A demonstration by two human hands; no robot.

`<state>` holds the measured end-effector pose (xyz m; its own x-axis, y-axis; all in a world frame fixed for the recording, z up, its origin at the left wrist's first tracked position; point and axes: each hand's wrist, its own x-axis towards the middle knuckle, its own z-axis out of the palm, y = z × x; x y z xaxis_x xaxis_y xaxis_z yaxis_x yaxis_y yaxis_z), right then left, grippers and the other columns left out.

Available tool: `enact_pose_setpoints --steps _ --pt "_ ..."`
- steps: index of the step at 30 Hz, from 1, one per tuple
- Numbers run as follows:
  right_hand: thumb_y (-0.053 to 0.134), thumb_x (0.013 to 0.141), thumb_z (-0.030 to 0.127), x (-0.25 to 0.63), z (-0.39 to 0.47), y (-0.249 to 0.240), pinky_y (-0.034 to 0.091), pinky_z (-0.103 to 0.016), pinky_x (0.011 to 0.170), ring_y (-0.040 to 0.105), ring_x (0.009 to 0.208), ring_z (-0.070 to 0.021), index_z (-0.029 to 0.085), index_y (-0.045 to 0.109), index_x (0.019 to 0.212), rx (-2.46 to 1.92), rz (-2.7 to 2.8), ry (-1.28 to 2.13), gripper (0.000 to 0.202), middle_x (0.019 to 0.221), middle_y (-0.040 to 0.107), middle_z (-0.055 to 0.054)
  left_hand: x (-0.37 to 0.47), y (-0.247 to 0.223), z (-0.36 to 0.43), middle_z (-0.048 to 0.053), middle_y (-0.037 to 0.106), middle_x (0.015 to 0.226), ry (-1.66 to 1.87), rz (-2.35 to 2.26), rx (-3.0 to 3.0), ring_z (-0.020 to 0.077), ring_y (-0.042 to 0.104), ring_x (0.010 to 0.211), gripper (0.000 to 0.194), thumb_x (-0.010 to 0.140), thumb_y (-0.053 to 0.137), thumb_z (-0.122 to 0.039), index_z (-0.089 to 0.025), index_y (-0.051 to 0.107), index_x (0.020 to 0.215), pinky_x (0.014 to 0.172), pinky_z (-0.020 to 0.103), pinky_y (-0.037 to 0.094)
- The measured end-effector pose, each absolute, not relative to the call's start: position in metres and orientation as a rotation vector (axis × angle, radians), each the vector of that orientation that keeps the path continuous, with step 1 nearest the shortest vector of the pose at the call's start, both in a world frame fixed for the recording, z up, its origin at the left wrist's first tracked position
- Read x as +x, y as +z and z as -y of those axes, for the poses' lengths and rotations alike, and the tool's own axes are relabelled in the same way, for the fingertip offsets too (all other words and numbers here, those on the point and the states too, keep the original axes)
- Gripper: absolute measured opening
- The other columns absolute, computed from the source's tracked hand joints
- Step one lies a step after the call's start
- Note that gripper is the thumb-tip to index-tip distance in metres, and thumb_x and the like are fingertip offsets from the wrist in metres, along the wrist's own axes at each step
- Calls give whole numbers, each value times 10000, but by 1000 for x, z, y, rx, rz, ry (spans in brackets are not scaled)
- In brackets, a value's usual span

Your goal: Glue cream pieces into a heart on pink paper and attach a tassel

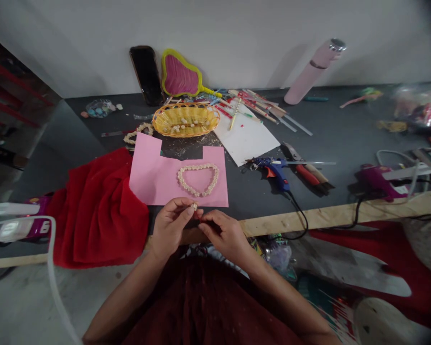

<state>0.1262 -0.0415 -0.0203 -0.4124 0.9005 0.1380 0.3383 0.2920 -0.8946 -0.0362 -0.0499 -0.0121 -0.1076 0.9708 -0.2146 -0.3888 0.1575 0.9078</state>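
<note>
Small cream piece (194, 206) in hand, the work spreads over a dark tabletop (345, 143), with a red cloth (100, 211) heaped at its left and a notched pink sheet (154, 177) near the front edge. Behind the sheet sits a yellow woven basket (187, 111); right of it a blue glue gun (280, 176) lies untouched, a clear stick out of its back, nozzle leftward.

On the sheet rests a cream beaded loop (197, 166) that looks closed all round — done, as far as I can judge. Its long axis runs left to right: a nearly straight far side, with the curve tapering toward the person. Another cream ring (131, 135) lies beyond the sheet's far-left corner. What seems left is a scatter of loose cream bits (182, 128) in the basket, plus the single piece being handled, not joined to the loop.

The left hand (170, 227) pinches that piece between thumb and forefinger, just nearer than the sheet's front edge. The right hand (228, 235) is close beside, thumb and fingers drawn together around something thin and red — thread or wire, I cannot tell. The piece seems to stand roughly upright, but is too small to read its long axis surely.
</note>
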Motion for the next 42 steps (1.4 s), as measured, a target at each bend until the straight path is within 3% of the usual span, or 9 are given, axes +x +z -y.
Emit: enact_pose_setpoints --steps 5,10,14,19,29,42 --pt "600 862 262 125 37 -11 504 -338 869 617 977 -186 210 584 1087 -1144 1793 1038 232 1050 660 -77 -38 -17 51 20 711 930 1351 -1203 884 125 670 859 187 783 712 -208 -197 659 962 811 234 532" --pt "628 833 279 112 38 -13 530 -299 842 652 929 -150 221 554 1141 -1045 1443 1357 322 1021 682 -50 -37 -17 54 30 717 970 1375 -1297 973 143 667 900 208 771 722 -221 -201 683 974 851 248 521" --pt "648 826 304 107 37 -17 532 -272 769 660 828 -141 207 644 998 -1085 1310 1473 197 911 707 -32 -35 -17 54 28 724 981 1422 -1286 952 141 670 895 207 762 729 -219 -214 699 967 845 249 530" --pt "625 836 299 108 36 -15 512 -257 707 641 748 -141 197 700 883 -1118 1419 1387 135 833 716 -27 -33 -19 53 24 736 949 1413 -1247 832 135 680 838 233 721 763 -235 -216 706 947 799 243 548" --pt "563 857 300 109 37 -7 377 -193 520 459 550 -80 172 617 770 -1202 1480 1327 163 646 570 22 -36 -20 53 8 732 918 1354 -1279 822 117 665 819 238 721 762 -218 -222 718 954 773 214 531" --pt "555 858 377 110 36 -11 382 -204 521 448 551 -85 177 574 734 -1162 1351 1570 236 622 535 19 -37 -18 55 35 707 965 1329 -1268 957 150 649 886 153 731 741 -218 -210 729 883 817 242 517"
